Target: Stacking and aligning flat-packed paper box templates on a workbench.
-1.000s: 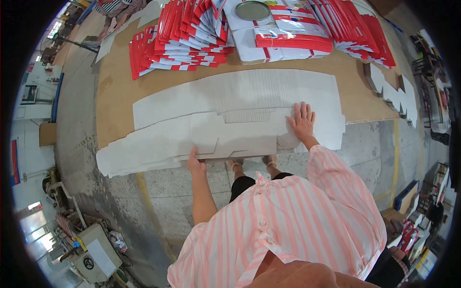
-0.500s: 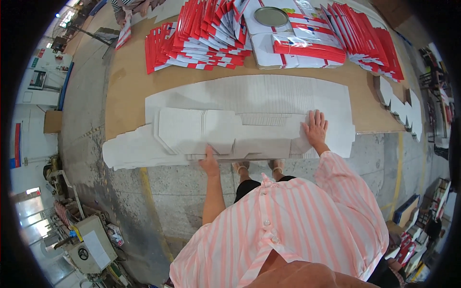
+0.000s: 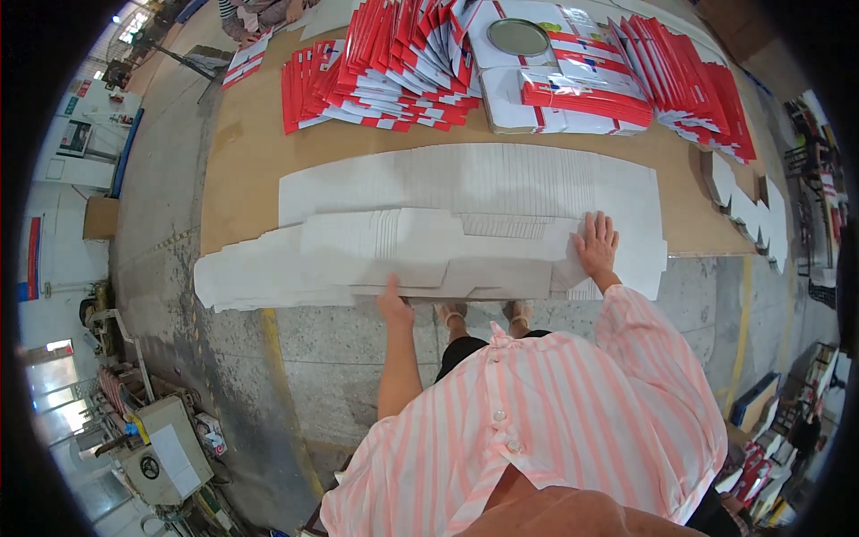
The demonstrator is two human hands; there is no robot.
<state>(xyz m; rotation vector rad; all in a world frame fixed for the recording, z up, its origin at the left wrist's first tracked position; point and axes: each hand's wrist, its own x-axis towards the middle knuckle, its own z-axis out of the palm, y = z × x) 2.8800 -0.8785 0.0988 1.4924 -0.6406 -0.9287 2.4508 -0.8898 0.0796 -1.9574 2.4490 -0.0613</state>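
Flat die-cut cardboard box blanks [image 3: 519, 255], pale grey, lie fanned in overlapping layers along the front of the table. At their near edge my left hand [image 3: 395, 306] is closed, its thumb on top and its fingers hidden below the edge. My right hand [image 3: 598, 248] rests flat on the right part of the blanks, fingers spread and holding nothing. Behind these, a wider fan of grey blanks [image 3: 429, 174] spreads across the brown tabletop [image 3: 246, 183].
Red-and-white flat packs [image 3: 385, 76] are piled at the back, with more [image 3: 684, 85] at the right. Between them, a round metal lid [image 3: 518, 37] tops white boxes [image 3: 506, 98]. Cut grey cardboard [image 3: 747, 206] lies far right. Another person's hand [image 3: 249, 40] shows at far left.
The upper blanks near my left hand now lie flatter, and their stepped left edge has spread into closer layers. Both hands stay at about the same places on the cardboard.
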